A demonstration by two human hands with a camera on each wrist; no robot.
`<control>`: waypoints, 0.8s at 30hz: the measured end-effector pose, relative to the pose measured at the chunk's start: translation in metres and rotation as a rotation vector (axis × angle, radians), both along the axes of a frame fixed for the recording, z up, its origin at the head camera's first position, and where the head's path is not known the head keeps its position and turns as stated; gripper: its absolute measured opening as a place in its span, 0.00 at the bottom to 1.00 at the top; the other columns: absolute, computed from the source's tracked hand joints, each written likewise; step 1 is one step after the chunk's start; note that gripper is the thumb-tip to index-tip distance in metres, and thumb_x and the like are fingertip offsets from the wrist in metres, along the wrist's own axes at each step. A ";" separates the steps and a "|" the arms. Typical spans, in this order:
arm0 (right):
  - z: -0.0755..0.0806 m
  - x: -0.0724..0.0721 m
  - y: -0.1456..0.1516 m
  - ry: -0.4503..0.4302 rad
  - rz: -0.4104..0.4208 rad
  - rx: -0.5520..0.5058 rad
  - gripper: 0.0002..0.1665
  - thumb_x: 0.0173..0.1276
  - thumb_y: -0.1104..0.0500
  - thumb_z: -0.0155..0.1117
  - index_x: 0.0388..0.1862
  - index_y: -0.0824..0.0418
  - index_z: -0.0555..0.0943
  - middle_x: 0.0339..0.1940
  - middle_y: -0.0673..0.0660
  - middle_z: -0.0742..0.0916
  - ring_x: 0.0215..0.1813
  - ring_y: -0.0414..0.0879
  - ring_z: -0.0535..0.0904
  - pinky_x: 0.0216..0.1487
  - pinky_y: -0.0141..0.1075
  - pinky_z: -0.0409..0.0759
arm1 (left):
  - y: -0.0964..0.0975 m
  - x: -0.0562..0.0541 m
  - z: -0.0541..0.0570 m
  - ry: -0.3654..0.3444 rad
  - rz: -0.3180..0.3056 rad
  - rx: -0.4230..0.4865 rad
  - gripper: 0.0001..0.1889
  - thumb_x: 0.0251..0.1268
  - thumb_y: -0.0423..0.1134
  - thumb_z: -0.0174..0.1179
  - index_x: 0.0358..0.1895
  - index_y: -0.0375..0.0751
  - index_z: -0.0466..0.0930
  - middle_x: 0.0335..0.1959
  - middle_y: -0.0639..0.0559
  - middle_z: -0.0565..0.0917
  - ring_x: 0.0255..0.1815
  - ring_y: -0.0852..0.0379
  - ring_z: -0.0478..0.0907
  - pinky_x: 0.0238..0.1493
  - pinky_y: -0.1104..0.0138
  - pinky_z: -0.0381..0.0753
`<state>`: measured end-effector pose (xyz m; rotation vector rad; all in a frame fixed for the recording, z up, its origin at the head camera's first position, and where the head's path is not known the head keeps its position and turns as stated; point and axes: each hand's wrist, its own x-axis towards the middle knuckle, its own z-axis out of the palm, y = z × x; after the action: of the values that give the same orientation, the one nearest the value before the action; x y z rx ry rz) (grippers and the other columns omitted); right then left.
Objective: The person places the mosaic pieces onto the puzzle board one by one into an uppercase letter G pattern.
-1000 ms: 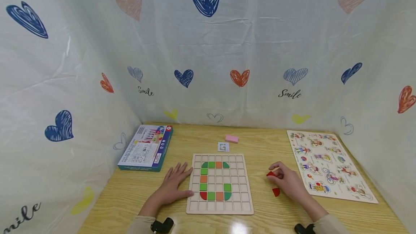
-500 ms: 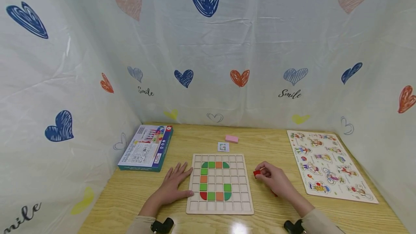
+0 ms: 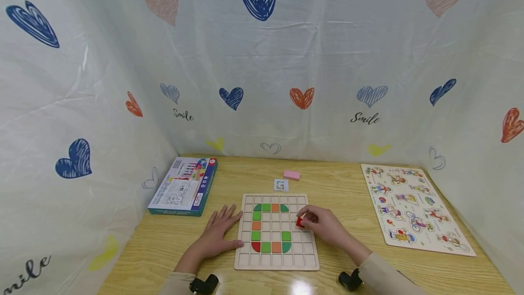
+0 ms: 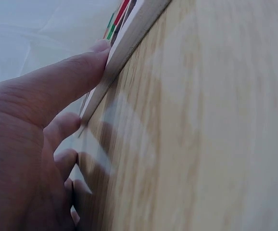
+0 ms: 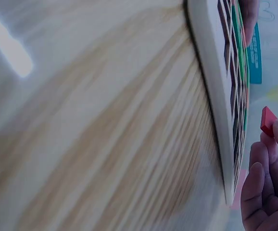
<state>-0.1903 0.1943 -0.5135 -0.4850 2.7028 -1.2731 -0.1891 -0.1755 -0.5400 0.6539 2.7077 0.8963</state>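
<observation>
A wooden grid board (image 3: 309,258) lies on the table, with green, orange and red tiles (image 3: 266,247) forming a broken ring in its cells. My left hand (image 3: 217,236) lies spread at the board's left edge; in the left wrist view its thumb (image 4: 76,72) touches the board's side. Over the right part of the grid, my right hand (image 3: 323,224) pinches a small red tile (image 3: 299,222) between thumb and fingers. The right wrist view shows that red tile (image 5: 268,121) held up at the fingertips, apart from the board (image 5: 211,72).
Behind the board lie a small printed card (image 3: 281,185) and a pink block (image 3: 292,175). A flat game box (image 3: 184,188) sits at the back left. To the right is a large picture puzzle board (image 3: 413,208). A heart-print curtain (image 3: 262,67) encloses the table.
My right hand has carried the red tile leftward from the table to above the grid. Another red tile on the table is now out of sight near my right forearm. My left hand stays put.
</observation>
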 end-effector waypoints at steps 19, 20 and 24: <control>-0.005 -0.013 -0.040 0.043 0.135 0.088 0.04 0.71 0.61 0.68 0.41 0.52 0.84 0.28 0.42 0.82 0.31 0.36 0.75 0.33 0.31 0.75 | 0.000 0.000 0.000 0.005 -0.002 0.001 0.46 0.63 0.64 0.65 0.80 0.48 0.61 0.83 0.43 0.50 0.83 0.37 0.37 0.78 0.41 0.31; -0.004 -0.012 -0.041 0.044 0.136 0.096 0.04 0.71 0.62 0.68 0.41 0.52 0.84 0.28 0.42 0.81 0.31 0.36 0.74 0.33 0.31 0.75 | 0.000 0.000 0.000 0.006 -0.001 -0.001 0.46 0.63 0.64 0.65 0.80 0.48 0.61 0.83 0.43 0.50 0.83 0.37 0.37 0.78 0.41 0.31; -0.003 -0.012 -0.044 0.079 0.148 0.123 0.04 0.69 0.63 0.70 0.40 0.54 0.86 0.30 0.42 0.81 0.32 0.36 0.74 0.34 0.32 0.75 | 0.000 0.000 -0.001 0.007 0.000 -0.006 0.46 0.63 0.64 0.65 0.80 0.48 0.61 0.83 0.43 0.50 0.83 0.37 0.37 0.78 0.41 0.31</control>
<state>-0.2018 0.1501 -0.5170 -0.7184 2.7283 -1.0656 -0.1894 -0.1755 -0.5409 0.6572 2.7152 0.8878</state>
